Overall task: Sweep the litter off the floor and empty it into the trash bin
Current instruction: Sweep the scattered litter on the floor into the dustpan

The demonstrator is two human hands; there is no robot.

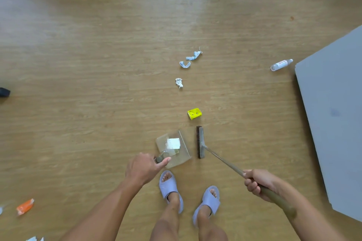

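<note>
The person's left hand (144, 170) is wrapped around the short handle of a clear dustpan (173, 148), thumb stretched along the top. The right hand (258, 184) is closed in a fist around the long handle of a broom (200, 142), which slants down to the floor in front of the feet. The broom head stands just beside the dustpan's right edge, not quite touching it. Some white paper (173, 143) already lies inside the pan. The feet, in pale purple slippers (170, 188), stand just behind both tools.

On the wooden floor (98, 84) ahead, a yellow wrapper (194, 113) lies near the far end of the broom head. Farther out sit a crumpled white scrap (179, 82) and two twisted bluish-white pieces (191, 59). Well off to the right a small clear bottle (281, 64) lies on its side, close to the corner of a grey bench (333, 113). At the lower left, an orange packet (25, 206) lies apart from the rest. I cannot see a trash bin from here.
</note>
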